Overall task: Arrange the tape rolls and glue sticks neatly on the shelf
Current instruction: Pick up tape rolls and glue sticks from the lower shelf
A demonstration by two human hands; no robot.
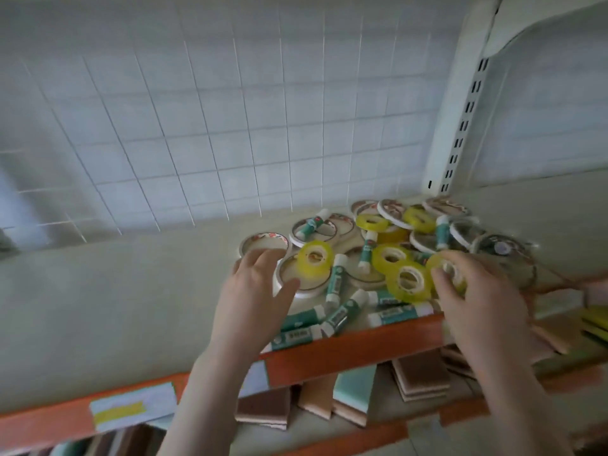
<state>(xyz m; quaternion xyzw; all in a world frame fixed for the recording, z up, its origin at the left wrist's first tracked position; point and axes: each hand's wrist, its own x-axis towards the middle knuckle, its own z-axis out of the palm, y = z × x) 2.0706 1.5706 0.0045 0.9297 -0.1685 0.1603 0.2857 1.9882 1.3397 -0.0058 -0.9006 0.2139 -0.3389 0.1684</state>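
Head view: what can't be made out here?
- Glue stick labels: blurred, too small to read.
- Yellow tape roll at the right hand: fingers cover it, so the grip is unclear.
- White tape roll: left hand hides its near edge.
- Lower shelf: cut off by the orange rail and arms.

Pale shelf [115,291] with an orange front lip [355,345], stationery heaped at its right.

Measured from that lip: green-and-white glue sticks [399,312] lie just behind it, some touching it; yellow tape rolls [409,281] sit behind those; flat white tape rolls [265,245] spread farther back toward the wire grid. Left of the heap the shelf surface is bare.
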